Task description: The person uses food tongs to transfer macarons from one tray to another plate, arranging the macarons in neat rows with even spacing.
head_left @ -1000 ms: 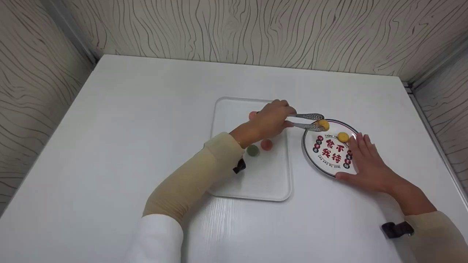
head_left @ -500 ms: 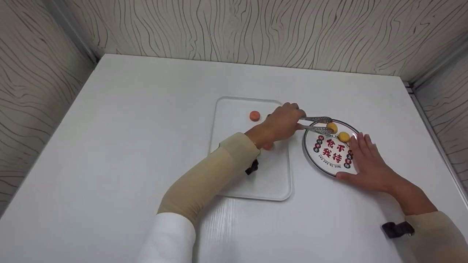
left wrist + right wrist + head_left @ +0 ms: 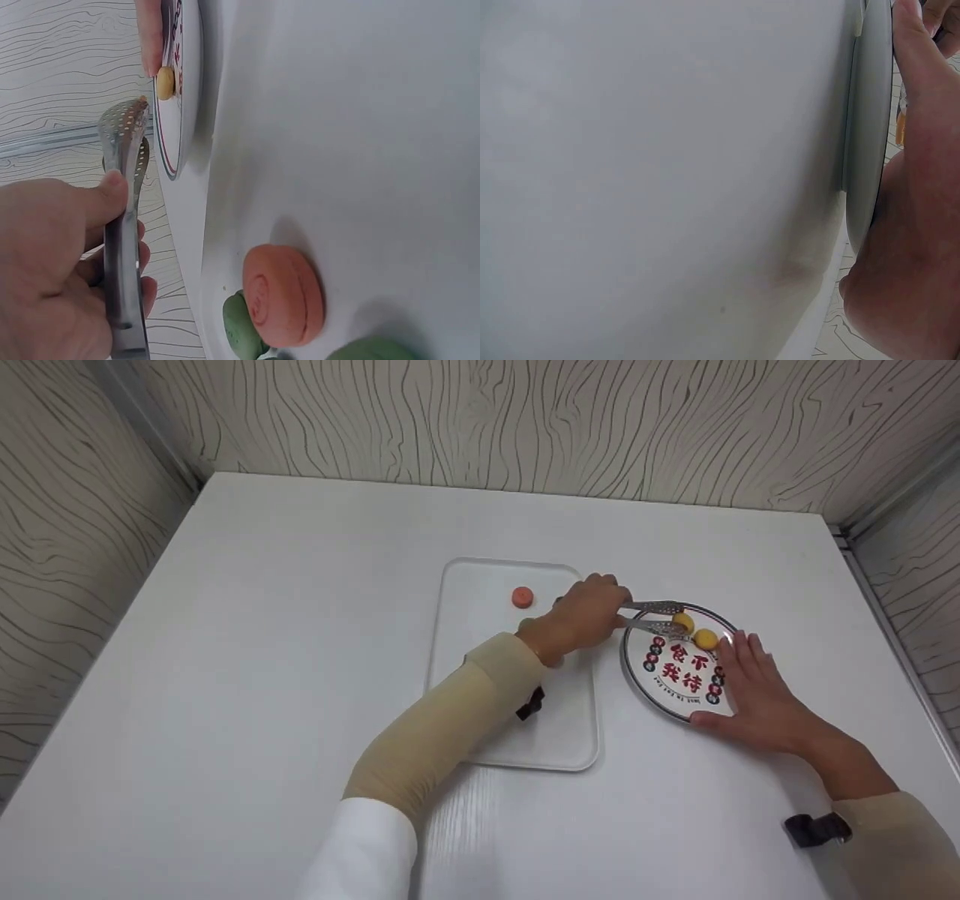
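My left hand [image 3: 589, 611] grips metal tongs [image 3: 122, 247] with pierced ends, reaching over the plate's upper left rim. Between the tong ends sits a yellow macaron [image 3: 683, 622], low over the plate. A second yellow macaron [image 3: 706, 640] lies on the plate close to it, near my right fingertips. The round white plate [image 3: 645, 682] has a dark rim line and red lettering. My right hand [image 3: 765, 705] rests on its right edge, fingers stretched over the rim and thumb at the near side. In the right wrist view the plate's underside shows beside my thumb.
Left of the plate lies a white rectangular tray [image 3: 555, 742], partly under my left arm. On it are an orange macaron [image 3: 523, 598] at the back and, in the left wrist view, another orange macaron [image 3: 281, 296] beside a green macaron [image 3: 242, 328]. A patterned wall [image 3: 480, 427] stands behind the table.
My left hand has shifted right with the tongs, bringing the yellow macaron from the plate's upper left edge inward, next to the other one. My right hand has stayed on the plate.
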`<action>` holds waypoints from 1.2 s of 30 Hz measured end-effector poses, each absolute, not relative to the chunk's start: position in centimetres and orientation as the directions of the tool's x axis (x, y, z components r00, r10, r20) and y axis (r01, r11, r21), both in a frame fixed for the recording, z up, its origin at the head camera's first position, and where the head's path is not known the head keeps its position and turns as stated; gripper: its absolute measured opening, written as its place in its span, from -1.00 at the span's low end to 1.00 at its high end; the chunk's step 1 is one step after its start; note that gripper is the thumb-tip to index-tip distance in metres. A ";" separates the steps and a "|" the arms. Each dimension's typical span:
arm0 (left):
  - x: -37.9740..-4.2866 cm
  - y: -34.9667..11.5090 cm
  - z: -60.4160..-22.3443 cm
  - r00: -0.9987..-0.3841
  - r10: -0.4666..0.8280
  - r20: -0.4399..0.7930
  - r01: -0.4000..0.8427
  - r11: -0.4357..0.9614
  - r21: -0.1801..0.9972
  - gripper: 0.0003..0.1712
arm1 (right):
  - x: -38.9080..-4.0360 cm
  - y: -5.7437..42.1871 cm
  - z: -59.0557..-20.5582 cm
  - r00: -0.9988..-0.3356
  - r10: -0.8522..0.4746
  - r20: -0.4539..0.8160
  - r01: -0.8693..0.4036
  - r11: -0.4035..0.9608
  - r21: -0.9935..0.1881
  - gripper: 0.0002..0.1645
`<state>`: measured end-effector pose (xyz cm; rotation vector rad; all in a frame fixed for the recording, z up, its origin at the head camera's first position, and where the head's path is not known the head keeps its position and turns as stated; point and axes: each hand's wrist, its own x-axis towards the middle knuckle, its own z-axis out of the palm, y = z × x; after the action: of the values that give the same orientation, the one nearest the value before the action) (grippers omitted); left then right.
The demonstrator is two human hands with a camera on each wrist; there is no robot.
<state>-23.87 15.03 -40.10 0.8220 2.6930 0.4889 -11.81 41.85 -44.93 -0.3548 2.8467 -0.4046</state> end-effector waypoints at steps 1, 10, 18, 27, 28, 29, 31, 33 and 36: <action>-23.9 15.2 -40.1 -0.799 0.577 -0.172 0.483 0.785 0.388 -0.56 | -11.8 41.9 -44.9 -0.941 -0.270 -0.204 -0.203 0.932 -0.301 0.47; -23.7 16.5 -40.6 -0.793 0.576 -0.198 0.504 0.803 0.319 -0.55 | -11.6 42.0 -45.1 -0.944 -0.265 -0.196 -0.194 0.928 -0.319 0.47; -23.7 16.7 -40.8 -0.800 0.564 -0.206 0.502 0.816 0.285 -0.58 | -11.8 42.0 -45.0 -0.944 -0.274 -0.187 -0.204 0.924 -0.323 0.48; -23.8 16.6 -41.0 -0.792 0.584 -0.180 0.523 0.800 0.295 -0.59 | -11.8 41.9 -44.8 -0.942 -0.276 -0.190 -0.208 0.926 -0.314 0.48; -23.8 16.6 -41.0 -0.792 0.583 -0.181 0.519 0.800 0.301 -0.59 | -11.8 41.9 -44.8 -0.942 -0.276 -0.193 -0.207 0.927 -0.312 0.48; -23.9 16.6 -41.1 -0.793 0.581 -0.184 0.514 0.800 0.310 -0.60 | -11.8 41.9 -44.8 -0.941 -0.275 -0.197 -0.206 0.928 -0.310 0.48; -23.9 16.7 -41.1 -0.795 0.576 -0.191 0.503 0.802 0.321 -0.60 | -11.8 41.9 -44.8 -0.942 -0.267 -0.203 -0.197 0.930 -0.309 0.48; -24.0 16.8 -41.2 -0.798 0.568 -0.201 0.492 0.807 0.326 -0.59 | -11.8 41.9 -44.8 -0.942 -0.263 -0.207 -0.192 0.931 -0.310 0.48; -24.1 16.9 -41.3 -0.801 0.560 -0.210 0.482 0.813 0.327 -0.59 | -11.8 41.8 -44.9 -0.943 -0.264 -0.205 -0.192 0.930 -0.312 0.48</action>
<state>-24.06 16.89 -41.25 0.7960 2.7011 0.3723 -11.79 41.85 -44.86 -0.3412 2.8441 -0.4238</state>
